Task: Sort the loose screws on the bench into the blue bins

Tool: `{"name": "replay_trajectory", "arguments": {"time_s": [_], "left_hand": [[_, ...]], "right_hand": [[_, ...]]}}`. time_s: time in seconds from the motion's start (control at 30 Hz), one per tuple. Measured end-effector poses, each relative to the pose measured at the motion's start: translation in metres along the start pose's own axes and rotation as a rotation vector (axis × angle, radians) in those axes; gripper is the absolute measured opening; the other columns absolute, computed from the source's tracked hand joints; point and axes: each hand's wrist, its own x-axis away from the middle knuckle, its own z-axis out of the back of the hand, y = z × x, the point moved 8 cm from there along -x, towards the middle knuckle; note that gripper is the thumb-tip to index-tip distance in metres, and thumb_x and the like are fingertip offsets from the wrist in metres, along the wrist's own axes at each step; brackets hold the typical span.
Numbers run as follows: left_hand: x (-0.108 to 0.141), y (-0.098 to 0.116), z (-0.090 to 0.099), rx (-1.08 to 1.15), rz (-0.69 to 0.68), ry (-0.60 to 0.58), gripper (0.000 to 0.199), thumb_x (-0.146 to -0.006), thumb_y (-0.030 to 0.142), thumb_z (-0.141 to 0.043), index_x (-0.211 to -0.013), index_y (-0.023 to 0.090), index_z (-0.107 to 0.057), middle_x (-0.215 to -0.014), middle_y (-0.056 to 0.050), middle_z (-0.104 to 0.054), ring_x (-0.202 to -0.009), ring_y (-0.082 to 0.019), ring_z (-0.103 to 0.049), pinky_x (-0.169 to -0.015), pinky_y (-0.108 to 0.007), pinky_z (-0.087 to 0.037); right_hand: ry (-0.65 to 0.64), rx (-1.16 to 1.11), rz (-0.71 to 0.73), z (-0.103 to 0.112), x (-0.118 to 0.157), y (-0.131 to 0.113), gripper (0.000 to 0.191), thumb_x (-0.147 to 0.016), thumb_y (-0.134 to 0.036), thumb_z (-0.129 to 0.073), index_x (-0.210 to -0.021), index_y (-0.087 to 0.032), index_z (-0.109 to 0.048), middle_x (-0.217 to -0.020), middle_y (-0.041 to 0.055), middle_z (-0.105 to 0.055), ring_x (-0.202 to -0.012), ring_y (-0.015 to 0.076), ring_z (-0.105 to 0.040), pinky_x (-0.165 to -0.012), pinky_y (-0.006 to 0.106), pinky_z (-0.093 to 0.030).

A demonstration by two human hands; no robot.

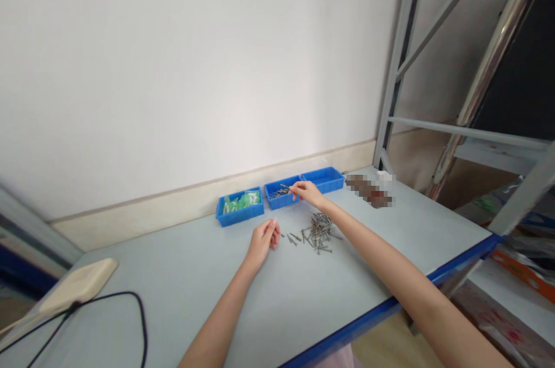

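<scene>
Though beside loose screws (319, 228), left fingers (274, 231) narrow — screw (285, 187) between right fingertips (294, 188), above bin (281, 202).

Found no legible text, label, brand, number or sign. Noted reddish marks (505, 324) on pale packaging (483, 304) at near right, below table (195, 293) level, too blurred to read. Could read nothing on the pixelated item (368, 191) at far right of the table.

Pale pink garment (340, 358), bare forearms (368, 243)
</scene>
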Motion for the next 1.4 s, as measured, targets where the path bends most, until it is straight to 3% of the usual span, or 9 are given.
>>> {"name": "replay_trajectory", "arguments": {"time_s": [0.2,0.27,0.37,0.43,0.6,0.93,1.13,1.23,1.4], "left_hand": [[0.0,-0.001,0.007,0.015,-0.009,0.021,0.049,-0.073,0.062,-0.044,-0.061,0.016,-0.05,-0.042,0.003,-0.047,-0.035,-0.008,-0.042,-0.038,-0.019,-0.033],[-0.001,0.0,0.009,0.02,-0.022,0.033,0.049,-0.074,0.062,-0.044,-0.06,0.016,-0.05,-0.042,0.003,-0.047,-0.035,-0.008,-0.042,-0.038,-0.019,-0.033],[-0.002,0.0,0.008,0.017,-0.036,0.026,0.049,-0.074,0.062,-0.043,-0.06,0.016,-0.049,-0.042,0.003,-0.047,-0.035,-0.008,-0.042,-0.038,-0.02,-0.033],[-0.002,-0.001,0.006,0.001,-0.041,0.019,0.048,-0.075,0.061,-0.043,-0.059,0.016,-0.049,-0.041,0.004,-0.046,-0.035,-0.008,-0.042,-0.039,-0.02,-0.033],[0.001,0.0,0.006,-0.045,-0.045,0.021,0.043,-0.078,0.054,-0.043,-0.061,0.016,-0.05,-0.043,0.004,-0.046,-0.037,-0.008,-0.042,-0.04,-0.02,-0.033],[0.005,0.004,-0.003,-0.18,-0.06,-0.026,0.035,-0.082,0.046,-0.039,-0.066,0.017,-0.051,-0.046,0.003,-0.047,-0.041,-0.011,-0.044,-0.045,-0.022,-0.035],[0.008,0.019,0.012,-0.438,-0.15,0.156,0.022,-0.079,0.039,-0.048,-0.09,0.021,-0.054,-0.072,0.0,-0.061,-0.062,-0.016,-0.055,-0.063,-0.026,-0.041],[0.008,0.021,0.008,-0.451,-0.188,0.113,0.02,-0.079,0.038,-0.049,-0.084,0.021,-0.058,-0.08,-0.003,-0.063,-0.072,-0.019,-0.056,-0.069,-0.027,-0.04],[0.007,0.019,0.0,-0.367,-0.191,0.041,0.03,-0.081,0.041,-0.046,-0.065,0.018,-0.057,-0.066,-0.002,-0.06,-0.066,-0.019,-0.054,-0.065,-0.026,-0.039]], "right_hand": [[0.158,0.325,-0.07,0.028,-0.007,-0.017,0.03,-0.084,-0.037,-0.052,-0.079,-0.01,-0.066,-0.088,0.018,-0.067,-0.09,0.0271,-0.06,-0.076,0.032,-0.038],[0.049,0.402,-0.033,0.016,0.009,-0.02,0.029,-0.08,-0.041,-0.056,-0.079,-0.014,-0.067,-0.086,0.0141,-0.068,-0.085,0.0256,-0.061,-0.072,0.03,-0.038],[-0.286,0.428,0.073,-0.021,0.043,-0.017,0.028,-0.07,-0.049,-0.064,-0.077,-0.022,-0.069,-0.08,0.0047,-0.069,-0.075,0.0208,-0.062,-0.063,0.025,-0.037],[-0.372,0.426,0.133,-0.034,0.061,-0.015,0.026,-0.066,-0.046,-0.068,-0.078,-0.023,-0.07,-0.082,0.0029,-0.069,-0.078,0.0202,-0.061,-0.062,0.024,-0.036],[-0.33,0.404,0.109,-0.039,0.069,-0.009,0.01,-0.071,-0.031,-0.065,-0.074,-0.022,-0.07,-0.087,0.0028,-0.067,-0.08,0.0181,-0.059,-0.064,0.024,-0.034],[-0.146,0.392,0.165,-0.036,0.077,-0.021,0.017,-0.077,-0.034,-0.062,-0.088,-0.022,-0.065,-0.098,0.0039,-0.061,-0.097,0.0195,-0.052,-0.08,0.03,-0.029],[-0.09,0.346,0.148,-0.036,0.071,-0.02,0.012,-0.081,-0.028,-0.059,-0.083,-0.021,-0.067,-0.089,0.003,-0.067,-0.088,0.0181,-0.057,-0.079,0.03,-0.029],[-0.071,0.211,0.13,-0.032,0.069,-0.019,0.014,-0.082,-0.028,-0.056,-0.085,-0.022,-0.067,-0.087,0.0011,-0.069,-0.08,0.0165,-0.06,-0.077,0.027,-0.033],[-0.053,0.058,0.163,-0.027,0.071,-0.026,0.017,-0.082,-0.03,-0.054,-0.086,-0.021,-0.068,-0.088,0.001,-0.069,-0.079,0.0156,-0.061,-0.074,0.024,-0.037]]}}
